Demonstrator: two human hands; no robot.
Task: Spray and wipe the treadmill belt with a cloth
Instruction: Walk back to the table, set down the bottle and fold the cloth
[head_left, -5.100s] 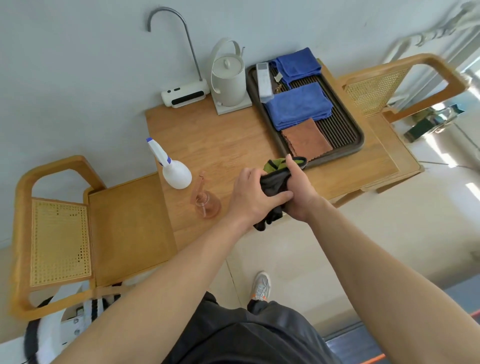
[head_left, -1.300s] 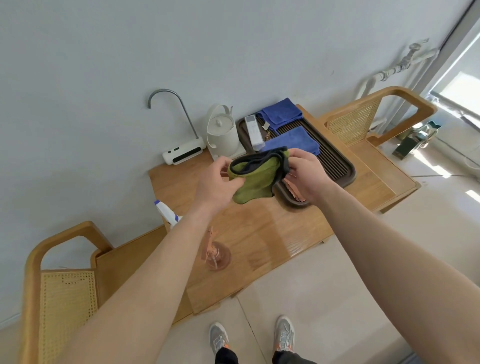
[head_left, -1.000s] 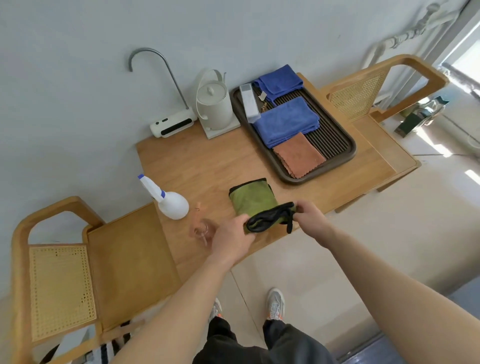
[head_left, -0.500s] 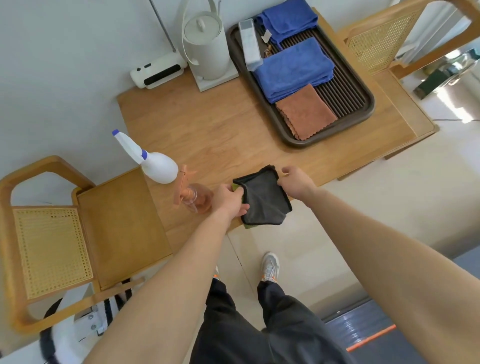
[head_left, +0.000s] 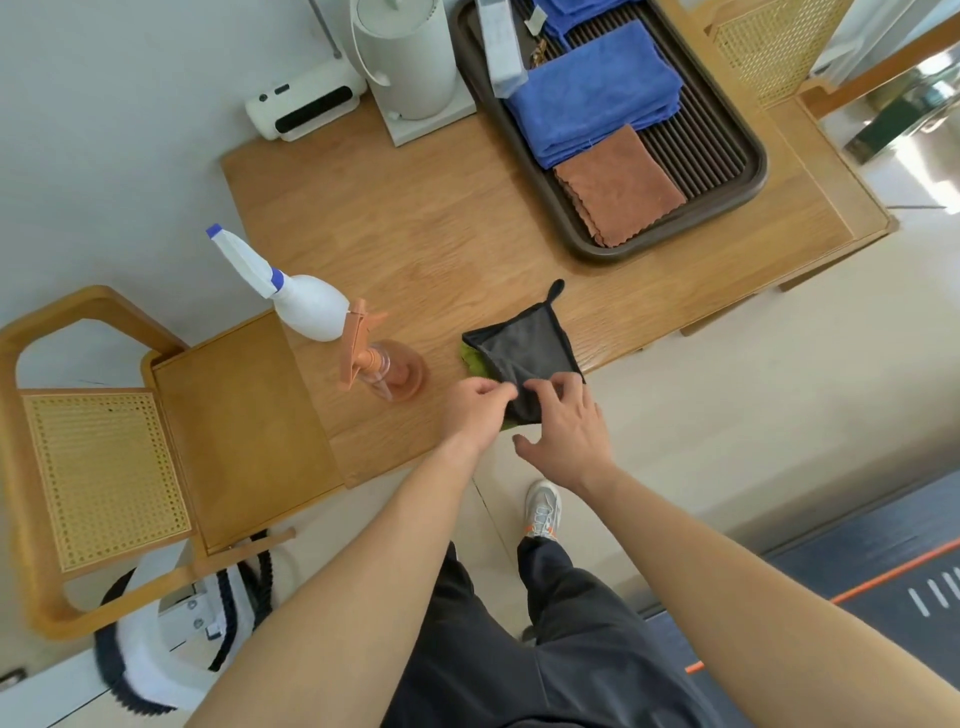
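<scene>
While the left hand (head_left: 478, 410) pinches the near edge of the cloth (head_left: 524, 348), the right hand (head_left: 566, 436) rests bent fingertips on its near corner, thumb held apart. Dark side up over green, the cloth lies at the front edge of the table (head_left: 415, 218), its long axis running away from the person, hanging loop pointing toward the tray (head_left: 748, 171).
</scene>
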